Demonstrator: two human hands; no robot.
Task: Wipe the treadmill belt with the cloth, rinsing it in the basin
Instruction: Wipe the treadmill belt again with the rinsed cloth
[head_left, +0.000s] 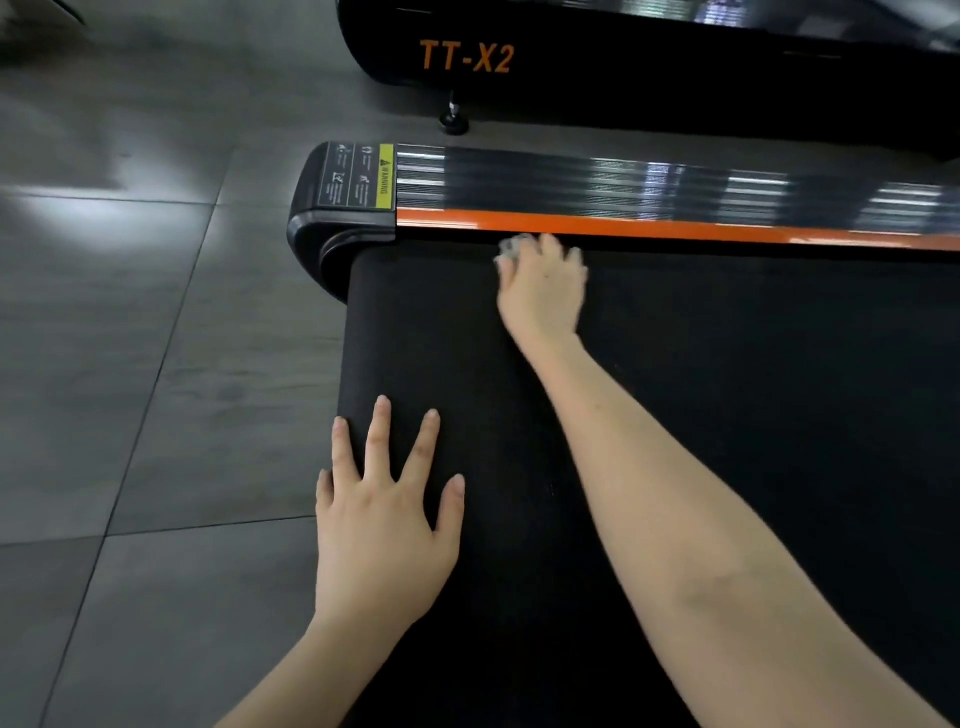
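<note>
Both hands are on the treadmill belt (727, 415): left hand (384, 525) flat with fingers spread at the belt's end; beyond it, right hand (543, 288) clutches the cloth (511, 249) just beside the orange rail (623, 226)

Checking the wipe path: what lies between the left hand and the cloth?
Only bare belt, in the head view. The left hand lies flat; the right hand holds the cloth.

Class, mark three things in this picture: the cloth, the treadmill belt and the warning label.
cloth (511, 248): head view, its visible grey crumpled part.
treadmill belt (727, 389): head view, bare black surface.
warning label (385, 176): head view, its yellow strip.
</note>
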